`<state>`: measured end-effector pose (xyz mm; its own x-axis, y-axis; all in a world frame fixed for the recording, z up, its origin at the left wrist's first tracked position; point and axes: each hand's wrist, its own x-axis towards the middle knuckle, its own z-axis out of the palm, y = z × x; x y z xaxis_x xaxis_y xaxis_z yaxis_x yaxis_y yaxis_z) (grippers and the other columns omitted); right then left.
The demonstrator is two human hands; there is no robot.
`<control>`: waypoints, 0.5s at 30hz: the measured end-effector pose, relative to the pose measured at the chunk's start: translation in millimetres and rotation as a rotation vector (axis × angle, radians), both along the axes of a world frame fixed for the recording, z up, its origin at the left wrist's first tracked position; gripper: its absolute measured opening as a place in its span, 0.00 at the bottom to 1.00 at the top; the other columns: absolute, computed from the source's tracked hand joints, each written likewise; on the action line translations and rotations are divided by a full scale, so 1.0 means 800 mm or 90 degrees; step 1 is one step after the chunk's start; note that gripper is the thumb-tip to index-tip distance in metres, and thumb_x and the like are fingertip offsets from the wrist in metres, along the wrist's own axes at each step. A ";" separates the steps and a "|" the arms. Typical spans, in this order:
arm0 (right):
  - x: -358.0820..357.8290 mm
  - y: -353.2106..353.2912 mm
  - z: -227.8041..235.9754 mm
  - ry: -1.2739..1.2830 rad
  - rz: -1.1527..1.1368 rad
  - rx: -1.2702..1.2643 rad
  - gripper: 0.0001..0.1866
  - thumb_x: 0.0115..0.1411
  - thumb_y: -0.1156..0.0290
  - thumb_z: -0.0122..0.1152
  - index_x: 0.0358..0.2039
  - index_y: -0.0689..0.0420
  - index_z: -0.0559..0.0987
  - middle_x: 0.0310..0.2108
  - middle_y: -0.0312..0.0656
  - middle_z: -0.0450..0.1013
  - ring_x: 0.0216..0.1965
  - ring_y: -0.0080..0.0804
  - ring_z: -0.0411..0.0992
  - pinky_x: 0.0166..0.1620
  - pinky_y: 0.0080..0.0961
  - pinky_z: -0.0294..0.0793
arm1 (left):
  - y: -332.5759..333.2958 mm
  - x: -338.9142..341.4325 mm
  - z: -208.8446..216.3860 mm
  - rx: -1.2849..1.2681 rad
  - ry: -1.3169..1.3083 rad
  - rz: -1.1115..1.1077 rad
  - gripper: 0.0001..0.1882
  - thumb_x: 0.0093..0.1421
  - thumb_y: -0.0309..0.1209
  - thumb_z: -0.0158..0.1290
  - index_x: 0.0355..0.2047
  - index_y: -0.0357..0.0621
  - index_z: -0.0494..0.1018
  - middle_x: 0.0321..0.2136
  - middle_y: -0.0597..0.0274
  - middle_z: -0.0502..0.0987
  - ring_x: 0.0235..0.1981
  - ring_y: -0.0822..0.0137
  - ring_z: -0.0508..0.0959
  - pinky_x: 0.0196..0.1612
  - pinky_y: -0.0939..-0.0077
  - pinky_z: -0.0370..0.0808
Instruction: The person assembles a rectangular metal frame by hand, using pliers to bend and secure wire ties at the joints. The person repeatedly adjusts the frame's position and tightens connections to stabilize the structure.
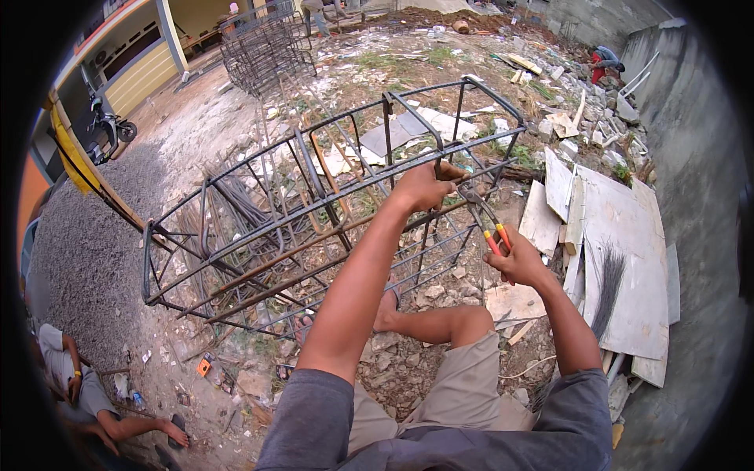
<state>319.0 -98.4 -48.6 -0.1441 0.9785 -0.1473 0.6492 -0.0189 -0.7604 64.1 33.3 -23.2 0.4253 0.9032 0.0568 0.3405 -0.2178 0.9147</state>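
A long cage of dark steel rebar [271,210], long bars crossed by rectangular stirrups, stretches before me from left to far right. My left hand [424,187] is closed on its upper near bar, right of the middle. In my right hand [517,257] are pincers [495,228] with red and yellow handles. Their dark jaws point up and left, close beside my left fingers at the bars. Whether the jaws grip a wire is too small to tell.
Thin tie wires [608,290] lie on pale boards [628,235] at right, beside a grey wall [699,196]. A person [86,385] sits at lower left near a gravel heap [86,259]. Rubble surrounds my feet. Another rebar stack [267,51] stands behind; a person [606,63] bends far right.
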 end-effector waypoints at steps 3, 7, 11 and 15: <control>0.057 0.029 -0.037 0.575 0.179 -0.344 0.23 0.58 0.68 0.72 0.46 0.56 0.67 0.20 0.35 0.68 0.13 0.24 0.67 0.14 0.22 0.64 | -0.006 0.009 0.004 -0.049 -0.051 -0.041 0.20 0.64 0.28 0.59 0.56 0.49 0.82 0.48 0.61 0.85 0.37 0.73 0.82 0.30 0.74 0.82; 0.053 0.019 -0.048 0.560 0.151 -0.289 0.23 0.59 0.70 0.70 0.51 0.56 0.69 0.20 0.33 0.66 0.13 0.20 0.65 0.15 0.19 0.63 | -0.004 0.010 -0.002 0.010 0.009 -0.016 0.20 0.63 0.27 0.59 0.57 0.45 0.81 0.47 0.58 0.85 0.35 0.73 0.82 0.30 0.74 0.83; 0.042 0.020 -0.055 -0.212 0.034 0.496 0.18 0.66 0.65 0.64 0.49 0.61 0.72 0.24 0.46 0.72 0.23 0.53 0.73 0.33 0.43 0.76 | 0.005 0.003 -0.004 -0.001 -0.021 -0.009 0.20 0.63 0.27 0.59 0.57 0.45 0.81 0.47 0.59 0.85 0.32 0.74 0.81 0.28 0.75 0.82; 0.019 0.013 -0.040 -0.284 -0.092 0.343 0.20 0.72 0.56 0.59 0.50 0.62 0.73 0.23 0.51 0.73 0.27 0.63 0.72 0.37 0.48 0.75 | -0.006 0.004 0.014 -0.037 -0.003 0.000 0.21 0.63 0.27 0.59 0.57 0.44 0.80 0.48 0.60 0.85 0.28 0.74 0.81 0.28 0.76 0.81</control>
<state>334.5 -87.9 -80.4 -0.0463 0.9364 0.3479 0.9201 0.1756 -0.3502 67.7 28.5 -12.0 0.4253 0.9050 0.0064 0.3362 -0.1645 0.9273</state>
